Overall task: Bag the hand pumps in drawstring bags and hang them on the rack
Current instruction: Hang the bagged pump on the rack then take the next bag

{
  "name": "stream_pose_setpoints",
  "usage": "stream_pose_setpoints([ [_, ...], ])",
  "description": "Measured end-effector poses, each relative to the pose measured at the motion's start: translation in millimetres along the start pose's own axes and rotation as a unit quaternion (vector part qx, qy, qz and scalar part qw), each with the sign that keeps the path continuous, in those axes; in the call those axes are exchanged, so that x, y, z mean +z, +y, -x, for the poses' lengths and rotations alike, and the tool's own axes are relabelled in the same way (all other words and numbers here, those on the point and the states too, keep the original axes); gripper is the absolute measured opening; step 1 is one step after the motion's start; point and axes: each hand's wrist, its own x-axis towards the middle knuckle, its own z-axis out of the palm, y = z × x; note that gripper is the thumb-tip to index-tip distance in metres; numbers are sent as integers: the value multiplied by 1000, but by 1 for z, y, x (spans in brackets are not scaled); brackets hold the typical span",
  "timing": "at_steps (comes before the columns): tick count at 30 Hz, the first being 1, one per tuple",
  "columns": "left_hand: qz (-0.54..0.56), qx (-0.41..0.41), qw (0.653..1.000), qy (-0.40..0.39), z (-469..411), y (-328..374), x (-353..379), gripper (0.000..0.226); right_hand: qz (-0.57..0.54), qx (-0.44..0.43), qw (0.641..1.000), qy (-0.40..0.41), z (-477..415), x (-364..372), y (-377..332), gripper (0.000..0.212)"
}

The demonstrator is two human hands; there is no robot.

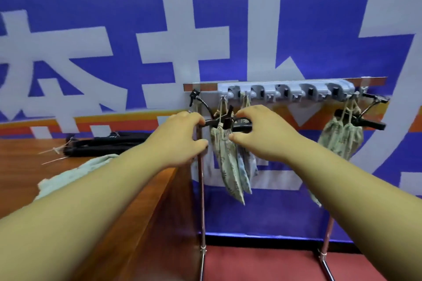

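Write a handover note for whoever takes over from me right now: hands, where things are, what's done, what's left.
Hands: left hand and right hand both grip the black handle sticking out of a bagged pump, which seems hooked at the left end of the rack.
Done: bags hang at the left end, and more bags hang at the right end.
Left: loose pumps and a pale cloth bag lie on the table; bag them and hang them.
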Motion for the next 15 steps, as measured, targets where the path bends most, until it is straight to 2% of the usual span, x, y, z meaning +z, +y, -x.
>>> stream_pose_setpoints([
  [6, -16, -71, 997, -8, 57, -99, -31, 41, -3, -52, 997, -50, -15, 58, -78, 49],
  [15, -55, -123, 989, -55, 118, -205, -34, 44, -18, -104, 983, -148, -23, 149, -152, 51],
])
